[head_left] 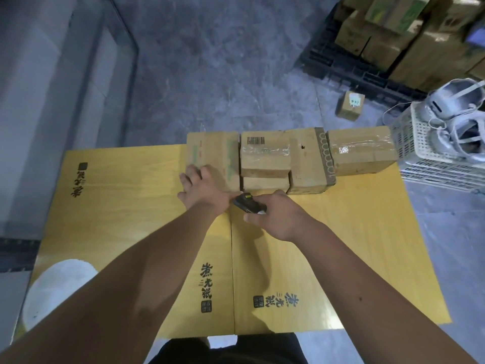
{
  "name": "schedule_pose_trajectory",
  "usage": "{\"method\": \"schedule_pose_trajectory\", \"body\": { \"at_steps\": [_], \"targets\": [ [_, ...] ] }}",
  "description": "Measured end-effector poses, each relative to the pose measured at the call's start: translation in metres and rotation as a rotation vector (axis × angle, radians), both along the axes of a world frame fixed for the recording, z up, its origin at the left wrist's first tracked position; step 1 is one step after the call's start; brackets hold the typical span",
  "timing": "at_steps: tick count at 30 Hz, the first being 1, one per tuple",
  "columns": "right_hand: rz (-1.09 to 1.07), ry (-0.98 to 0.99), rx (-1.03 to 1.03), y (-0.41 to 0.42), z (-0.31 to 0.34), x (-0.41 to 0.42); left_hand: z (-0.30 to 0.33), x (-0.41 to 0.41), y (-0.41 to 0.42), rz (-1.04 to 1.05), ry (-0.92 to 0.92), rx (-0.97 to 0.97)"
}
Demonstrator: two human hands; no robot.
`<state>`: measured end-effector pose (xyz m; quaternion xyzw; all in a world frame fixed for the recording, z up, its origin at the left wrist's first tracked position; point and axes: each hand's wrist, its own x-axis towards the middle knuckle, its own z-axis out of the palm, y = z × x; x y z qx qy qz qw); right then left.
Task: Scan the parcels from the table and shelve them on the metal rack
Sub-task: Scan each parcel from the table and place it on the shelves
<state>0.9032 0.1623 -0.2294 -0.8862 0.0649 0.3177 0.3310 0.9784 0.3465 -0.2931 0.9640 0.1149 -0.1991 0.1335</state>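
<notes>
Here the left hand [202, 189] lay flat on the leftmost box [212, 158] at twelve o'clock on the tabletop [126, 206]; the right hand [275, 216], grip clamped, held what seemed a scanner [248, 204].

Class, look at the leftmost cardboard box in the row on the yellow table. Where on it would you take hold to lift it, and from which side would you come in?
Grip the leftmost box by its open left side and near face, coming from the left front. Its right side sits tight against the neighbouring box, leaving no finger room there. The left hand already rests on that near left corner, while the right hand holds the scanner, so probably a one-handed lift.
</notes>
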Motion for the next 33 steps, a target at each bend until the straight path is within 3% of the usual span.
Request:
{"method": "schedule_pose_trajectory", "body": {
  "at_steps": [11,16,25,28,33],
  "targets": [
    [0.028,0.012,0.020,0.061,-0.002,-0.030,-0.011,-0.071,0.071,0.091,0.122,0.087],
    [-0.049,-0.020,-0.036,0.090,0.002,-0.045,-0.005,-0.072,0.077,0.049,0.099,-0.016],
    [-0.099,-0.091,-0.028,0.169,0.026,-0.072,0.001,-0.093,0.179,0.146,-0.009,-0.548],
    [-0.057,-0.112,-0.009,0.200,0.025,-0.075,0.005,-0.100,0.212,0.263,-0.021,-0.856],
    [-0.058,-0.119,-0.020,0.231,0.029,-0.074,0.014,-0.106,0.257,0.549,-0.027,-1.116]
  ]
}}
